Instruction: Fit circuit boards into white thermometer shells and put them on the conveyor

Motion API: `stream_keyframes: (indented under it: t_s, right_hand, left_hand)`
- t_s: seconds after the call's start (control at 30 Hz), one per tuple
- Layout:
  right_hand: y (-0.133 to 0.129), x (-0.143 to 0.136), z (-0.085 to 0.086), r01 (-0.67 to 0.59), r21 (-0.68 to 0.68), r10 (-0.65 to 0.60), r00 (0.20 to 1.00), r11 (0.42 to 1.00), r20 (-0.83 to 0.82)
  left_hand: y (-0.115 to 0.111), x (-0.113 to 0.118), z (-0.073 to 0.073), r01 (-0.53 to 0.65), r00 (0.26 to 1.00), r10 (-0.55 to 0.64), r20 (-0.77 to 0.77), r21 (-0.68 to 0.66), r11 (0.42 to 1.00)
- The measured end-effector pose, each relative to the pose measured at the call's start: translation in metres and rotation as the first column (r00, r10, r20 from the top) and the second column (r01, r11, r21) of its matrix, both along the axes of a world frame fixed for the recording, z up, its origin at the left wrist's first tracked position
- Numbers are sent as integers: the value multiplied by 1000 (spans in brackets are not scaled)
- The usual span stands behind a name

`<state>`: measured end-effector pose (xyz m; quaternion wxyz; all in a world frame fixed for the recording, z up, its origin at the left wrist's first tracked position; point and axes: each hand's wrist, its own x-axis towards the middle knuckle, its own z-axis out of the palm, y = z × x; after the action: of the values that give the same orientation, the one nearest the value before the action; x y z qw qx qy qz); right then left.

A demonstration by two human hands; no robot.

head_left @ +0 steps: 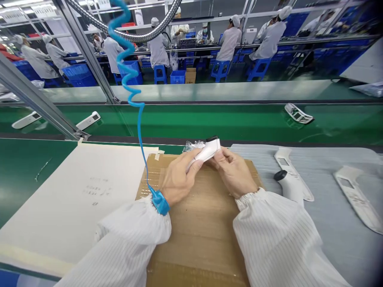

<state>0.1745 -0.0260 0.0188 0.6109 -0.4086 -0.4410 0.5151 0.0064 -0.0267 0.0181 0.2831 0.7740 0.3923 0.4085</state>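
Note:
Over the cardboard sheet (206, 223), both hands hold a white handheld device with a black tip (208, 149), which looks like an infrared thermometer. My left hand (178, 175) is wrapped round its lower body, thumb along the near side. My right hand (236, 171) pinches it near the head end; some of those fingers are hidden behind it. The device is tilted, black end up and to the right. A blue wrist strap (160, 202) circles my left wrist. Right of my right forearm lies a similar white device with a black end (289, 183), partly covered by the sleeve.
White shell pieces (357, 195) lie on a grey foam sheet (326, 239) at right. A white paper sheet (89, 211) covers the left. Beyond runs a green conveyor (194, 119) carrying white parts. A coiled blue cord (127, 59) hangs down to my wrist. Co-workers sit farther back.

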Motion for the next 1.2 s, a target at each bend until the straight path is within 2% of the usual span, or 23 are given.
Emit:
stream_keyframes:
  t_s: [0.07,0.13,0.2,0.3,0.37,0.47,0.53,0.63,0.7,0.8,0.93,1.0,1.07,1.13,1.2]
  right_hand:
    - [-3,-7,8,-33,-101,12,980,994,-200]
    - [-6,-12,15,-57,-216,-18,944,975,-330]
    - [-8,-13,19,-44,-284,-58,939,958,-339]
    - [-10,-8,23,-1,-259,-69,964,966,-258]
    - [-10,-5,25,-8,-230,-44,975,973,-220]
    - [-9,-5,25,-118,-221,64,969,968,-237]
    - [-9,-10,22,-198,-182,149,956,963,-252]
    - [-12,-22,13,-266,-121,230,941,956,-248]
    - [-13,-29,7,-258,-125,222,943,958,-246]
    - [-16,-37,3,-209,-160,172,960,965,-221]
    - [-18,-41,5,-190,-168,156,968,967,-197]
    - [-17,-40,5,-184,-168,147,966,968,-211]
    - [-14,-38,3,-184,-157,144,962,970,-233]
    - [-9,-33,-2,-126,-142,97,976,982,-193]
    - [-3,-27,-8,12,-123,-18,999,992,-47]
  left_hand:
    - [-6,5,2,-12,980,18,-200,34,999]
    - [-11,11,3,-19,922,19,-386,4,1000]
    - [-14,15,2,14,880,-11,-475,3,1000]
    - [-14,18,-2,99,860,-46,-508,78,992]
    - [-12,16,-2,84,864,-36,-502,74,994]
    - [-8,10,1,-83,889,83,-451,19,996]
    - [-6,7,4,-177,924,179,-337,37,984]
    - [-7,7,6,-189,970,206,-131,133,973]
    - [-9,10,6,-191,973,212,-90,196,962]
    - [-10,15,3,-209,962,248,-114,276,938]
    - [-12,21,3,-216,963,254,-89,307,927]
    - [-11,20,4,-204,969,234,-83,268,941]
    - [-8,14,6,-144,978,167,-125,170,975]
    - [-1,0,10,-109,977,107,-184,2,994]
    - [13,-21,17,-109,975,65,-210,-202,973]
